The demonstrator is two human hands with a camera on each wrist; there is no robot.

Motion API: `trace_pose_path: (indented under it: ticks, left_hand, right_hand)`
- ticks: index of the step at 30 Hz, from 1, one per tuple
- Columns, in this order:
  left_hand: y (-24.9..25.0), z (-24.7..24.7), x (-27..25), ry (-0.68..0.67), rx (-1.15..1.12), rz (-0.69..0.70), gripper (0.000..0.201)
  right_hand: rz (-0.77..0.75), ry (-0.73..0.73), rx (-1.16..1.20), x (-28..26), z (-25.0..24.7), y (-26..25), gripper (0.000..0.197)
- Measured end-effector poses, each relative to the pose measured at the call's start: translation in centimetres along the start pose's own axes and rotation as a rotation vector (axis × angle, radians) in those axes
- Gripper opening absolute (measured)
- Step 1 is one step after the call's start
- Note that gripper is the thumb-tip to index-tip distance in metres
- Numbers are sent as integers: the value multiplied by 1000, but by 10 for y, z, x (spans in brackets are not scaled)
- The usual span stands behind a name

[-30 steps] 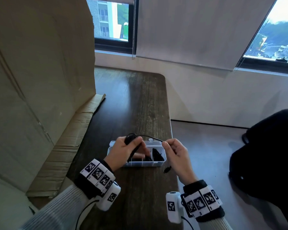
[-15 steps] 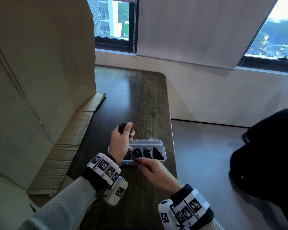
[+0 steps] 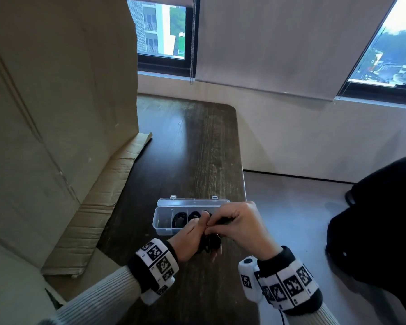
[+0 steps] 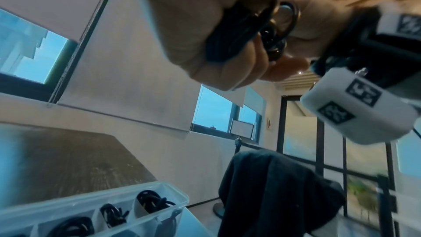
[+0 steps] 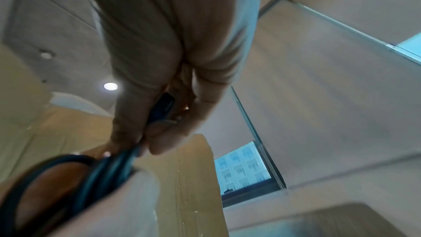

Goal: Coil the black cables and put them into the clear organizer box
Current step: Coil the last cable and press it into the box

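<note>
Near the box (image 3: 164,222), whose length runs left-right, left hand (image 3: 192,240) grips the coil (image 3: 211,242); right hand (image 3: 239,226) pinches its end.

A dark wood-grain table (image 3: 197,146) runs away toward a pale wall (image 3: 302,141). Two windows (image 3: 161,29) with dark frames sit above it, between them a lowered grey roller blind (image 3: 279,43). A big sheet of brown cardboard (image 3: 56,102) stands along the table's left edge. Right of the table lies grey floor (image 3: 291,207), with a dark garment-covered chair (image 3: 380,219). A round ceiling light (image 5: 110,86) glows overhead.
</note>
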State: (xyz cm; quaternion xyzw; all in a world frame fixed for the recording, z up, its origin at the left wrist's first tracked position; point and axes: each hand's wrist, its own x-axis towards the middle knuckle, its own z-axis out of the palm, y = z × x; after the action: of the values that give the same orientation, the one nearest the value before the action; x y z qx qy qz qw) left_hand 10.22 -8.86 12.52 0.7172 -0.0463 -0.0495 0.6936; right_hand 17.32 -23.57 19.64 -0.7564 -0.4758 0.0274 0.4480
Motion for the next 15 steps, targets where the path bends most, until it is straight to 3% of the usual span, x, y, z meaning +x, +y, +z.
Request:
trace_pose_path:
  ticks: [4, 8, 13, 15]
  left_hand:
    - [-1, -1, -7, -15, 16, 79, 79]
    - [-10, -9, -10, 105, 28, 25, 77]
    - [-16, -16, -11, 230, 103, -70, 90]
    - [-20, -17, -11, 200, 149, -109, 94]
  right_hand:
    - [118, 33, 241, -3, 9, 25, 8]
    - [56, 47, -122, -13, 29, 35, 32]
    - [101, -161, -34, -31, 44, 32, 66]
    - [95, -127, -124, -34, 47, 38, 67]
